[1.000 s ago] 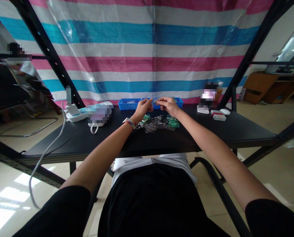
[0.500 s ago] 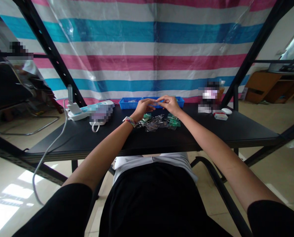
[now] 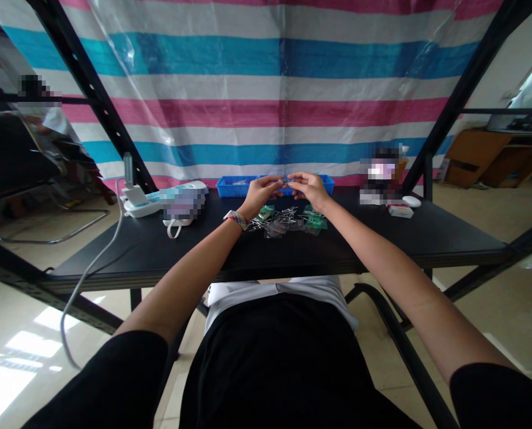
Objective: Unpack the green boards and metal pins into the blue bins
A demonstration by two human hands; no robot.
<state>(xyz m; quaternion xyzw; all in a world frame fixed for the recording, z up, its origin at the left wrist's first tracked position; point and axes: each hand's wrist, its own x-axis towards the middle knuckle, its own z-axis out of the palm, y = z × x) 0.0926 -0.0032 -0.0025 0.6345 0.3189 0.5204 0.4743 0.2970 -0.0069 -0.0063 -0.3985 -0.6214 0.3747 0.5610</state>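
Observation:
My left hand (image 3: 262, 195) and my right hand (image 3: 309, 189) meet over the table, just in front of a blue tray (image 3: 232, 189). Between their pinched fingertips is a small, clear-looking item (image 3: 285, 182), too small to name. Both hands appear closed on it. Below them lies a pile of thin silvery metal pieces (image 3: 288, 214), mixed with small clear plastic bags (image 3: 274, 229). Green pieces (image 3: 316, 221) lie at the right of the pile, and more green shows at its left. The tray is divided and holds small pale things, partly hidden behind my hands.
On the left of the black table (image 3: 127, 250) stand a power strip (image 3: 147, 205) with a plugged-in charger and a blurred pouch-like thing (image 3: 183, 205). At right are a small box (image 3: 400, 210), a white mouse-shaped object (image 3: 411, 202) and a blurred bottle. A person (image 3: 53, 119) sits far left.
My fingertips have drawn slightly apart, and the small clear item now shows between them. My right hand's fingers are more curled. The pile looks the same.

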